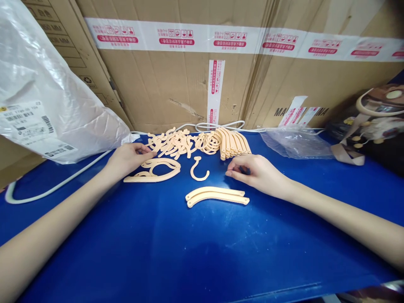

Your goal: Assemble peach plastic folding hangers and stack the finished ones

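Note:
My left hand [131,158] rests at the left edge of a heap of small cream plastic hook pieces [173,143], its thumb and fingers slightly apart. Just below those fingertips lies a folded cream hanger [158,179]. A single hanger hook [200,178] lies flat between my hands. My right hand [252,172] hovers with curled fingers, thumb and fingertips close together and nothing visible in them. Behind it is a row of curved hanger arms [233,143], beside several ring-shaped pieces [208,143]. Two loose hanger arms [217,195] lie side by side nearer to me.
Large taped cardboard boxes [164,80] stand along the back of the blue table [202,252]. A white plastic parcel [53,92] leans at left, with a white cable [85,172] below. At right are a clear plastic bag [296,143] and a dark bag with a strap [372,126].

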`<state>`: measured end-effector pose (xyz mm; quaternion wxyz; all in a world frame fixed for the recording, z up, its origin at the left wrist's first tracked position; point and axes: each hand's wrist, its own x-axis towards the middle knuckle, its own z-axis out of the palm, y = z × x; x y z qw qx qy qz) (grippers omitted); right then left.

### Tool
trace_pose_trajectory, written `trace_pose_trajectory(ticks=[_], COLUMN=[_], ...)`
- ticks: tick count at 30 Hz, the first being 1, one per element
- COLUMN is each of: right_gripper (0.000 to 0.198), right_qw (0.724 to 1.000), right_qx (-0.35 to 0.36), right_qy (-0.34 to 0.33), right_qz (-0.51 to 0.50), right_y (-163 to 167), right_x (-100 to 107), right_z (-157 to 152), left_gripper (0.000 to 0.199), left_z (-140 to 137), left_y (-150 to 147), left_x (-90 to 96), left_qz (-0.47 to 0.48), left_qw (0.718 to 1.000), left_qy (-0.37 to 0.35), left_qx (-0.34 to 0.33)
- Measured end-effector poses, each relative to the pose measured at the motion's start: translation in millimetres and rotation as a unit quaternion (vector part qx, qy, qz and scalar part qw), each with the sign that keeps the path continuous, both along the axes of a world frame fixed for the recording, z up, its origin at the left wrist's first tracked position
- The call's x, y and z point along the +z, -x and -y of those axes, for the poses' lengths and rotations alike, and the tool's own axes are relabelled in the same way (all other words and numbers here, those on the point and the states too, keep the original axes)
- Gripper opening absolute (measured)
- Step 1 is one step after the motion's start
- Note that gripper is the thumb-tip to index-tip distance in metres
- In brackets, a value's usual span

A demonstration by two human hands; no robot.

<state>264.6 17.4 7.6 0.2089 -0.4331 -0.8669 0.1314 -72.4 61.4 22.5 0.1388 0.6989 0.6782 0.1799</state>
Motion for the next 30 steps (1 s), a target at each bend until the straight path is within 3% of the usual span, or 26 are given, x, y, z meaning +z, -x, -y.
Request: trace_pose_trajectory(ticks=[10, 16, 21, 26, 30], right_gripper=[0.017, 0.017, 0.017, 0.021, 0.039], right_qw=[1.0, 1.0, 1.0, 0.998, 0.983], right_qx=[0.0, -0.001, 0.001, -0.018, -0.001], right_qy=[-0.02, -0.017, -0.022, -0.01, 0.052], right_qz=[0.014, 0.022, 0.009, -0.065, -0.179], right_y=[-1.1, -1.8, -3.2, -1.9, -0.8], right_x=[-1.1, -4.4, -4.1, 0.7, 4.9], right_z=[1.5, 2.1, 3.3, 11.0, 19.5], left_gripper=[0.035, 0.027, 0.028, 0.034, 0.032], left_z=[-4.7, -4.9, -1.1, 20.5, 51.8], left_y=[-0.4, 1.5, 4.2, -19.6, -53.8], left_x=[2.6, 5.9, 14.2, 19.4, 17.6], left_qz=[-0.02, 0.068, 0.173, 0.245, 0.262], left_qw=[0.997, 0.99, 0.968, 0.958, 0.963], left_qy=[-0.052, -0.085, -0.132, -0.134, -0.025], left_qx=[0.05, 0.091, 0.125, 0.068, -0.055])
